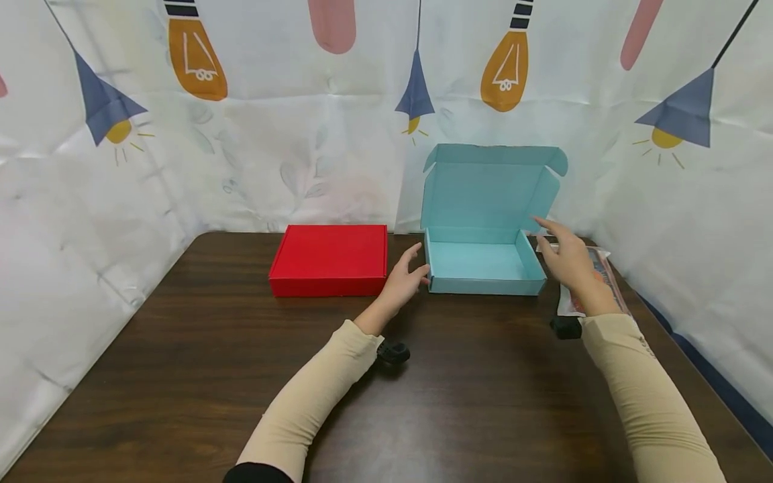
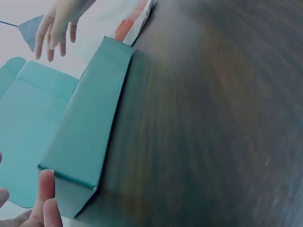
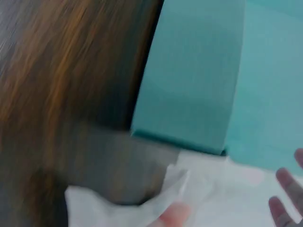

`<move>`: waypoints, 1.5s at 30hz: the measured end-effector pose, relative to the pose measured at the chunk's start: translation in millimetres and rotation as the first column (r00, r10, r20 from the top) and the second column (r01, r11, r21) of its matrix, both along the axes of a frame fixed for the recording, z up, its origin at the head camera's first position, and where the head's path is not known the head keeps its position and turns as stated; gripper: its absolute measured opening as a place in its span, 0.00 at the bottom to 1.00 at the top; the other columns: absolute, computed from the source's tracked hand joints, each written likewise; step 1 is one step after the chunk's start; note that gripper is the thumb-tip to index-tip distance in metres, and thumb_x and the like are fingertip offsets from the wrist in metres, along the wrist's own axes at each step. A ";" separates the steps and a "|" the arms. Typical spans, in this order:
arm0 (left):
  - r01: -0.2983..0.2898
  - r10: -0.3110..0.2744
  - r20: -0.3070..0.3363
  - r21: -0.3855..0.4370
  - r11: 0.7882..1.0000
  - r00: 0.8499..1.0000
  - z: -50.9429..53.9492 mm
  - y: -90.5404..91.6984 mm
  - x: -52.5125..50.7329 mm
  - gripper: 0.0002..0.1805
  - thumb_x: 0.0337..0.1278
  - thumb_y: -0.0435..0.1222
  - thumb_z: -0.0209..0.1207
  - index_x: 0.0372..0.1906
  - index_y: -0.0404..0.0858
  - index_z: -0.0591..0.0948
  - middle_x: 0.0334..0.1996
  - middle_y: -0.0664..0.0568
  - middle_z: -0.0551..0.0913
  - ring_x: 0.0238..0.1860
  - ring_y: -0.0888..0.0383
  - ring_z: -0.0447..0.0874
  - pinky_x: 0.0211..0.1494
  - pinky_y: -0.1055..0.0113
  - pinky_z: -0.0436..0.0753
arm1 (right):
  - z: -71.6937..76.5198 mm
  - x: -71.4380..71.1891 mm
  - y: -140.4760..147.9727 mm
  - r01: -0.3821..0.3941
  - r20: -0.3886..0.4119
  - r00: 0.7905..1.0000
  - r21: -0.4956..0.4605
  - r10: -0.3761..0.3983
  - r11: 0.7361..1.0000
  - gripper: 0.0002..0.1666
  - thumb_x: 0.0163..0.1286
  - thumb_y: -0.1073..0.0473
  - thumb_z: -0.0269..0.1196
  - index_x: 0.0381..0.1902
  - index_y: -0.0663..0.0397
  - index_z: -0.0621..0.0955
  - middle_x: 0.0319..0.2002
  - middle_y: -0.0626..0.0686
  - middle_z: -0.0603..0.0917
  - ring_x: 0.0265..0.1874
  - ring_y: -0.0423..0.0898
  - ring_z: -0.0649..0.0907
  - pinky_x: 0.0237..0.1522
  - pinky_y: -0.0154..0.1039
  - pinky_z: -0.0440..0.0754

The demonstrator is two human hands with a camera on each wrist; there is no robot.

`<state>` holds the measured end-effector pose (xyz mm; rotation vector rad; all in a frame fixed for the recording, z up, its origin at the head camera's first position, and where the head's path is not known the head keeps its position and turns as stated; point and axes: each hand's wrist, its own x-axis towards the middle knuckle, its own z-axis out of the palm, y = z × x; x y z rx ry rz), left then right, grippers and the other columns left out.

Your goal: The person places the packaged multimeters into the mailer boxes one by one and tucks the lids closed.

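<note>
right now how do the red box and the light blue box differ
The red box is shut, while the light blue box is open with its lid raised. The light blue box sits between the left hand and the right hand; the red box is left of both hands. Both boxes rest on the dark table.

Left arm slants up from the bottom edge, left of centre; the left hand lies mid-frame, fingers spread and gently bent; right arm rises from the lower right; the right hand, right of centre, has fingers extended leftward.
</note>
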<state>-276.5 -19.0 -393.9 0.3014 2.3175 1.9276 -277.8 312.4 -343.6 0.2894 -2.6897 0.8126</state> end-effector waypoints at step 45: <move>0.078 -0.076 0.101 -0.012 0.997 0.992 -24.4 5.7 -28.4 0.31 0.80 0.42 0.49 0.81 0.53 0.61 0.76 0.47 0.64 0.39 0.54 0.77 0.58 0.57 0.76 | -34.0 -9.0 58.9 0.291 0.523 0.781 0.180 -0.342 0.940 0.51 0.78 0.48 0.55 0.82 0.54 0.38 0.71 0.83 0.27 0.65 0.91 0.42 0.58 0.85 0.51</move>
